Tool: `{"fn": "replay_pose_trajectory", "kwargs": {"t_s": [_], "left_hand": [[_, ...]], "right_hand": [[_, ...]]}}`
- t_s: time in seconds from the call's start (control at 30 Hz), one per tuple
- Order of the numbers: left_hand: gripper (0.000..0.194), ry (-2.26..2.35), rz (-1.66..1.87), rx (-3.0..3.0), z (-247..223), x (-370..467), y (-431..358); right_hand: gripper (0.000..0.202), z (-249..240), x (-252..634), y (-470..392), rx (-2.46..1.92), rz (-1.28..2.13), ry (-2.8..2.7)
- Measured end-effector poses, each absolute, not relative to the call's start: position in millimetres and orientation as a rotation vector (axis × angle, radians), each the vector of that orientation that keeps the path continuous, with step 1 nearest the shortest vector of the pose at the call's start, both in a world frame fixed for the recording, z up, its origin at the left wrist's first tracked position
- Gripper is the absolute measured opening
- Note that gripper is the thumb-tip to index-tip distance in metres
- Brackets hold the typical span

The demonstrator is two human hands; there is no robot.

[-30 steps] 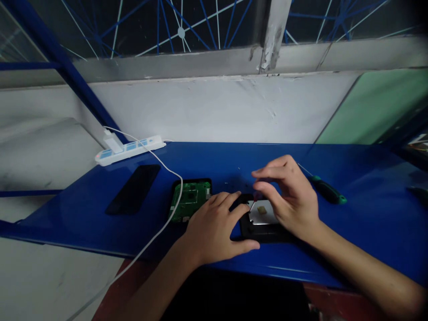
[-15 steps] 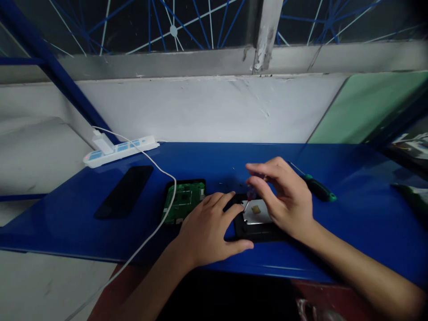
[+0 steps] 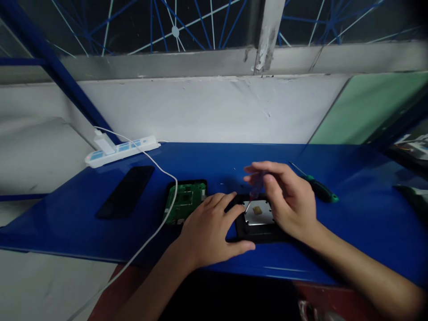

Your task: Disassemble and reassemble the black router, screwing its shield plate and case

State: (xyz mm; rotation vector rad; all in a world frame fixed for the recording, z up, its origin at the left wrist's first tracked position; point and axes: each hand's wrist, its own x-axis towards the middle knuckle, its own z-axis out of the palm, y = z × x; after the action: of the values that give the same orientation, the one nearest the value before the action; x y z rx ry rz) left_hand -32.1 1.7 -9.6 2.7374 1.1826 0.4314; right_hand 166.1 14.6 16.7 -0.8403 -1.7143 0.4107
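Observation:
A black housing [image 3: 261,232] lies on the blue table, with a silver metal plate [image 3: 266,217] bearing a small tan pad [image 3: 257,210]. My right hand [image 3: 289,196] is closed on a small screwdriver [image 3: 257,185] with a clear handle; its tip points down at the plate's left edge. My left hand [image 3: 212,227] rests with spread fingers against the housing's left side, the index fingertip near the screwdriver tip. Left of that hand sits a green circuit board [image 3: 185,198] in a black shell, partly covered by the hand.
A green-black screwdriver [image 3: 321,189] lies to the right. At the left are a dark flat panel [image 3: 125,191] and a white power strip [image 3: 123,150]. A white cable [image 3: 157,223] crosses over the circuit board. Small bits lie behind the hands.
My right hand has shifted its fingers around the screwdriver handle, uncovering more of the metal plate. My left hand keeps its place on the housing.

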Motion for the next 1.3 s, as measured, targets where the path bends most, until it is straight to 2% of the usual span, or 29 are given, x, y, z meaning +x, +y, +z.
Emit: {"fn": "replay_pose_trajectory", "kwargs": {"t_s": [0.07, 0.2, 0.4, 0.53, 0.6, 0.73, 0.93, 1.1, 1.3], "left_hand": [[0.063, 1.188, 0.44, 2.734, -10.0, -32.2, 2.0], [0.064, 1.202, 0.425, 2.732, -10.0, -31.8, 2.9], [0.064, 1.195, 0.429, 2.745, -10.7, -31.8, 2.5], [0.065, 1.202, 0.424, 2.756, -9.6, -31.6, 1.9], [0.065, 1.198, 0.413, 2.762, -8.7, -31.5, 1.9], [0.065, 1.198, 0.403, 2.758, -7.9, -32.2, 2.1], [0.064, 1.191, 0.422, 2.762, -8.7, -32.9, 2.1], [0.065, 1.199, 0.413, 2.761, -9.6, -32.0, 2.6], [0.066, 1.195, 0.399, 2.751, -9.3, -31.7, 1.9]], "right_hand": [[0.028, 16.8, 165.9, 14.9, -0.807, 0.411, -1.726], [0.021, 18.2, 165.9, 17.8, -0.765, 0.176, -1.781], [0.034, 18.0, 168.2, 15.5, -0.811, 0.391, -1.762], [0.022, 17.5, 168.1, 17.4, -0.76, 0.219, -1.783], [0.024, 17.7, 167.4, 17.1, -0.767, 0.193, -1.769], [0.034, 18.4, 166.8, 14.0, -0.85, 0.364, -1.747], [0.025, 19.2, 167.3, 18.1, -0.804, 0.128, -1.783], [0.036, 16.7, 167.9, 18.8, -0.839, 0.253, -1.707], [0.032, 14.8, 169.3, 23.8, -0.856, 0.208, -1.544]]}}
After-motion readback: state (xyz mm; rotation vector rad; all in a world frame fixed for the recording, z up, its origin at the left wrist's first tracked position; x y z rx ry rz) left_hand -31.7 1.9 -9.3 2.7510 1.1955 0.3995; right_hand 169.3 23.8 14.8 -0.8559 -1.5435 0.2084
